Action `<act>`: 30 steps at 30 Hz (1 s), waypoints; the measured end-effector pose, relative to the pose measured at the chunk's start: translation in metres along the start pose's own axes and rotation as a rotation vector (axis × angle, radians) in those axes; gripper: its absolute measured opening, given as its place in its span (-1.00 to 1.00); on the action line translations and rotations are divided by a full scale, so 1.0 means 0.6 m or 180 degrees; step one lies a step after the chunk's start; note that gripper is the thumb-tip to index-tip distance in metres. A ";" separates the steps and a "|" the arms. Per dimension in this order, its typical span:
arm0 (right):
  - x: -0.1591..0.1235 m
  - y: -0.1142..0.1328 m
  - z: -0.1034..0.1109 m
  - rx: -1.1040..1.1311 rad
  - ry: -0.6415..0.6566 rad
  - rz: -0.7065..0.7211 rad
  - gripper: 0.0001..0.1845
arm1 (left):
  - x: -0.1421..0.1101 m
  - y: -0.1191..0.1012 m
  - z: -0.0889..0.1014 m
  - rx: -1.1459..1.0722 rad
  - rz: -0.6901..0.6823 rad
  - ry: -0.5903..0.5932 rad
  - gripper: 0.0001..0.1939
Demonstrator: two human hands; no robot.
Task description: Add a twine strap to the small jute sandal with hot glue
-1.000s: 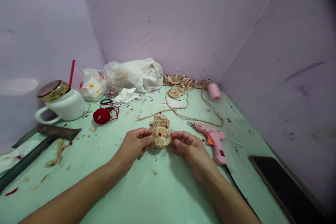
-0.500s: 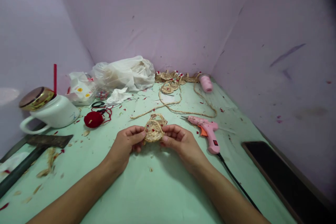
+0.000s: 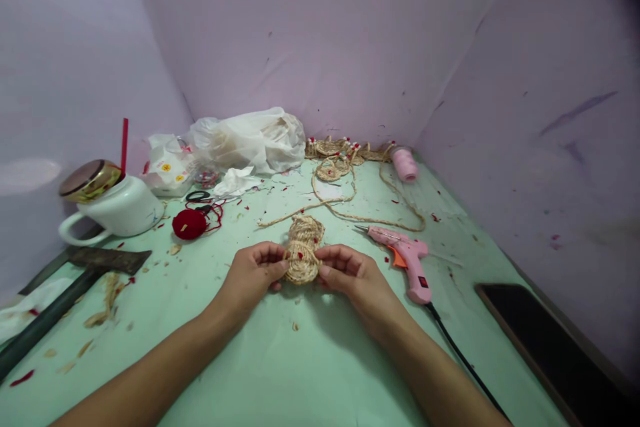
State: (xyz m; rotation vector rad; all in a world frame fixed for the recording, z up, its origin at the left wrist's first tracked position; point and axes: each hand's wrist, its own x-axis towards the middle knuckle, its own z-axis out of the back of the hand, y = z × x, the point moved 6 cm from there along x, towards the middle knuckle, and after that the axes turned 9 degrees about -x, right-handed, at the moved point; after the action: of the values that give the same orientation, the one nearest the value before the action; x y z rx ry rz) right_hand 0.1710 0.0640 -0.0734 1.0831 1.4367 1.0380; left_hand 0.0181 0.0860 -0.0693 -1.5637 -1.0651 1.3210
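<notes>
A small piece of coiled straw rope (image 3: 303, 250), narrow-waisted with red specks on it, is pinched between my two hands at the middle of the table. My left hand (image 3: 257, 270) grips its left edge with thumb and fingers. On the opposite edge, the fingertips of my right hand (image 3: 350, 273) are closed. The broad coiled face of the piece shows, tilted toward me. A pink glue gun (image 3: 404, 250) lies right of my right hand, its metal nozzle pointing left. Behind the piece, a loose braided straw cord (image 3: 370, 217) loops across the table.
More straw pieces with red and white tips (image 3: 334, 153) lie along the back wall, near a pink thread spool (image 3: 405, 165). On the left are a red yarn ball (image 3: 189, 223), a white mug (image 3: 125, 207) and a hammer (image 3: 80, 283). A dark phone-like slab (image 3: 545, 347) lies right.
The straw piece has been tipped so more of its long coiled face shows; before, it looked foreshortened. Both hands keep their hold. The whole view has shifted slightly.
</notes>
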 end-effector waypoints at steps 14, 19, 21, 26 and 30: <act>0.003 0.005 -0.001 -0.1171 -0.0040 0.0471 -0.74 | -0.008 0.004 -0.016 0.0171 -0.0426 0.0345 -0.76; -0.013 0.029 0.016 -0.2645 -0.0907 0.1107 -0.68 | -0.013 0.012 -0.025 0.0201 -0.0477 0.0464 -0.77; -0.022 0.039 0.011 -0.3013 -0.0970 0.1426 -0.70 | -0.017 0.014 -0.028 0.0400 -0.0601 0.0438 -0.81; -0.024 0.036 -0.010 -0.2828 -0.0381 0.1427 -0.85 | -0.029 0.004 -0.039 0.0903 -0.1103 0.0479 -0.90; -0.016 0.026 -0.009 -0.2619 -0.0289 0.1132 -0.90 | -0.030 0.001 -0.041 0.1062 -0.1272 0.0417 -0.90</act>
State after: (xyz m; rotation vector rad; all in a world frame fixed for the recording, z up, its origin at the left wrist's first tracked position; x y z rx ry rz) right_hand 0.1677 0.0576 -0.0558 0.7550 0.6193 1.6127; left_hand 0.0407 0.0673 -0.0610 -1.1050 -0.9567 1.0429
